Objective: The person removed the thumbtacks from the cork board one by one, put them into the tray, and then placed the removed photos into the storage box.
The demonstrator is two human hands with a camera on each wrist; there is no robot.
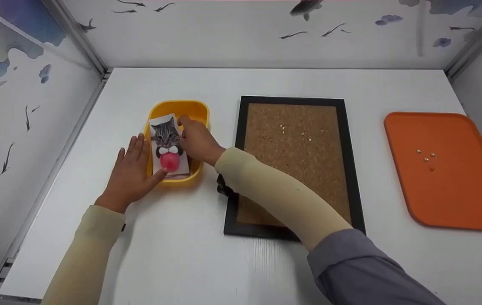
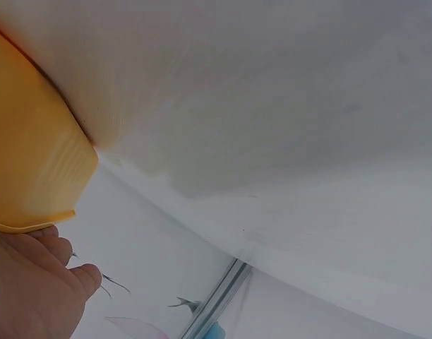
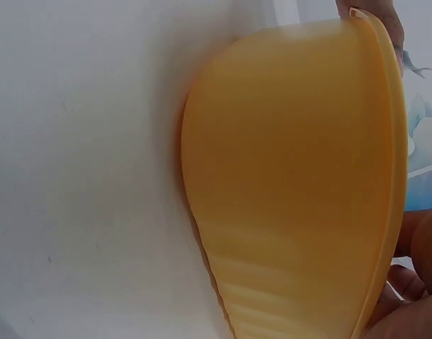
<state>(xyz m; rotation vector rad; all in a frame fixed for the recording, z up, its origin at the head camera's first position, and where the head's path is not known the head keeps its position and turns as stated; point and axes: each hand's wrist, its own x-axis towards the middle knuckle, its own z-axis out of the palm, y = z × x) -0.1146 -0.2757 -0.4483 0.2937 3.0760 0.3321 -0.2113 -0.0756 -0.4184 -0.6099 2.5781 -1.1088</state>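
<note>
A yellow plastic basket (image 1: 200, 108) stands at the left of the table with picture cards inside. The top card (image 1: 166, 133) shows a tabby cat above a pink ball, and a further card edge peeks out below it. My left hand (image 1: 128, 178) lies along the basket's left rim, fingers straight, thumb reaching to the near rim. Over the right rim reaches my right hand (image 1: 198, 137), pinching the cat card's right edge; its fingertips are partly hidden. The right wrist view has the basket's outer wall (image 3: 294, 148) with curled fingers (image 3: 414, 304) above the rim.
A cork board (image 1: 296, 169) with a black frame lies in the middle under my right forearm, several shiny pins (image 1: 303, 134) on it. At the right is an orange tray (image 1: 457, 195) holding several small gold pieces (image 1: 426, 159). White printed panels border the table's back and sides.
</note>
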